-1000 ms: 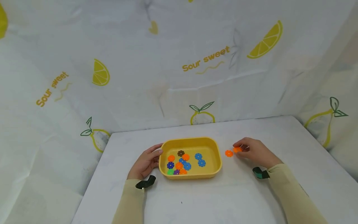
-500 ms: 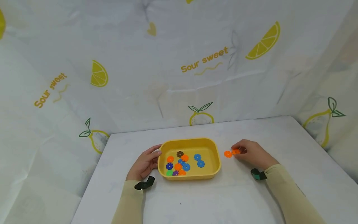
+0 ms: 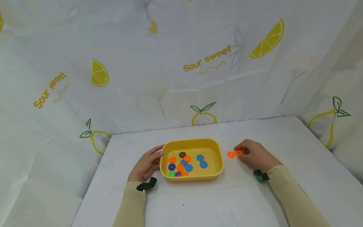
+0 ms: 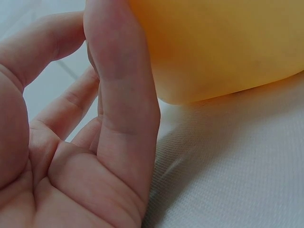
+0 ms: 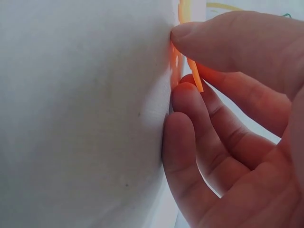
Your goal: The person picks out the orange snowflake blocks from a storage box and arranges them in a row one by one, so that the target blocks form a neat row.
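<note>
At the left end of a yellow plastic tray (image 3: 193, 179), my left hand (image 3: 144, 165) holds the rim, thumb at the edge and other fingers along the outer side. The left wrist view shows the tray's outer wall (image 4: 223, 52) right by the fingers. Off the tray's right end, my right hand (image 3: 257, 154) pinches an orange notched snowflake disc (image 3: 239, 152) close over the table. Its edge overlaps a second orange disc (image 3: 231, 154) on its left. In the right wrist view the thumb (image 5: 228, 40) lies over the orange disc (image 5: 195, 78), and the other fingertips are down at the white surface.
Several discs lie in the tray, mostly in its left half: orange, a brown disc (image 3: 182, 154), a dark blue disc (image 3: 171, 167), green, purple and light blue. Two light blue discs (image 3: 202, 161) sit further right. A lemon-print curtain (image 3: 141, 94) hangs behind the white table (image 3: 198, 205).
My right hand has shifted slightly left, bringing the pinched orange disc up to the other orange disc. The left hand and the tray stay as they were.
</note>
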A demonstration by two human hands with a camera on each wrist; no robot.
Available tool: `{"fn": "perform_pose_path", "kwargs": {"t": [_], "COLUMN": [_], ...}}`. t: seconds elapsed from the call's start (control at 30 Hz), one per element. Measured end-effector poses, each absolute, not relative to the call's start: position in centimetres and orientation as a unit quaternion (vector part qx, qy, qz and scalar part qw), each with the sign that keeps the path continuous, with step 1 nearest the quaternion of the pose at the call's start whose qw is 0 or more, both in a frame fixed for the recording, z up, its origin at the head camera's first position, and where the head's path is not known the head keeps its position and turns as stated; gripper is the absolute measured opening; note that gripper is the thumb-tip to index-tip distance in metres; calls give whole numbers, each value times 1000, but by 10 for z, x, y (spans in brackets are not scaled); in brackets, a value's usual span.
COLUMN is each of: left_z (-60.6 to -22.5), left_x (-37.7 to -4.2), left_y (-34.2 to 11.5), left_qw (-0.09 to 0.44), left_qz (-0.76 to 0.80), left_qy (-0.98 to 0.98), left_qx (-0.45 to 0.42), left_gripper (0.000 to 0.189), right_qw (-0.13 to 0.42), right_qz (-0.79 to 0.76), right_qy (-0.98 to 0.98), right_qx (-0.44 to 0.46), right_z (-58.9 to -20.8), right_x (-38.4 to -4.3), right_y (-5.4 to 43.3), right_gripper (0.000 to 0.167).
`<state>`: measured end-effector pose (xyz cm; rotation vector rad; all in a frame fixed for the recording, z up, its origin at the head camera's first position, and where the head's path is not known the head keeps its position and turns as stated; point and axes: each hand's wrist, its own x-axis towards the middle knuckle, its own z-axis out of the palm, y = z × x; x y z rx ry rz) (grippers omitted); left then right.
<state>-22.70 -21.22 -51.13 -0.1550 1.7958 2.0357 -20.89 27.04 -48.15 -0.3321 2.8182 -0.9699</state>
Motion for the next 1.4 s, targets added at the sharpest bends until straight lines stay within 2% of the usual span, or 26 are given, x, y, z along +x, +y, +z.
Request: {"fn": "perform_pose_path", "kwargs": {"t": [1.07, 1.4], "left_z": [-509, -510], "left_x": [-228, -229], "left_y": [-213, -210], "left_qw": [209, 206], "left_qz": [736, 731], "left_qy": [640, 647], "left_qx": [-65, -60], "left_gripper": [57, 57], "right_qw": [81, 64], "right_qz": [-320, -323], "right_qy": [938, 938], "right_qx": [-104, -103], "right_z": [-479, -480], "right_x": [-212, -208], "right_y": [272, 281], "right_gripper": [30, 33]}}
